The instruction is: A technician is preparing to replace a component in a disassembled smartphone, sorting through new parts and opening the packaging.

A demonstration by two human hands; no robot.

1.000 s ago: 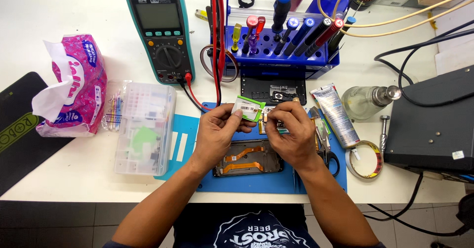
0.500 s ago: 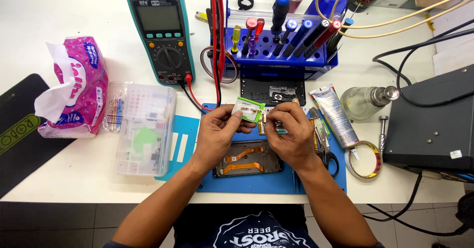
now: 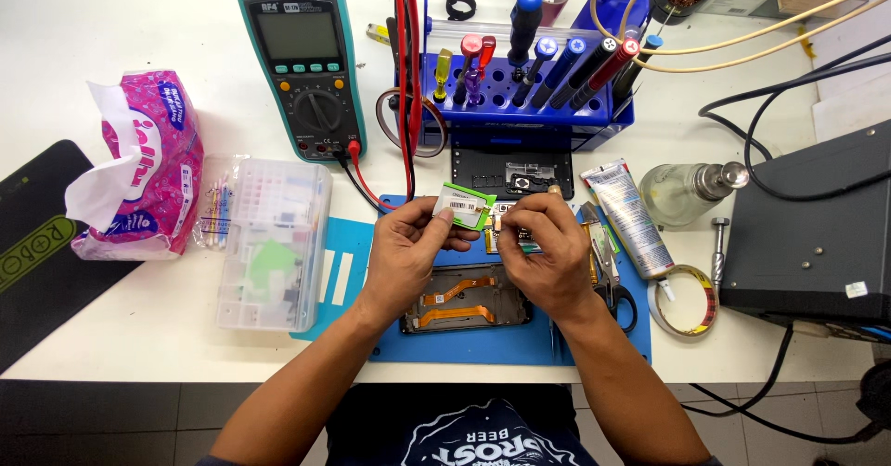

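My left hand (image 3: 406,252) pinches a small flat part with a white label and green edge (image 3: 464,206), lifted above the blue work mat (image 3: 594,347). My right hand (image 3: 548,257) is closed on a small circuit board (image 3: 509,225) right beside that part; the board is mostly hidden under the fingers. Below both hands an opened phone frame (image 3: 464,301) with orange flex cables lies flat on the mat.
A teal multimeter (image 3: 302,67) with red and black leads stands behind. A blue rack of screwdrivers (image 3: 529,85) is at the back. A clear parts box (image 3: 269,243), pink tissue pack (image 3: 144,164), adhesive tube (image 3: 626,215), glass bottle (image 3: 687,192), tape roll (image 3: 685,301) and dark unit (image 3: 807,234) flank the mat.
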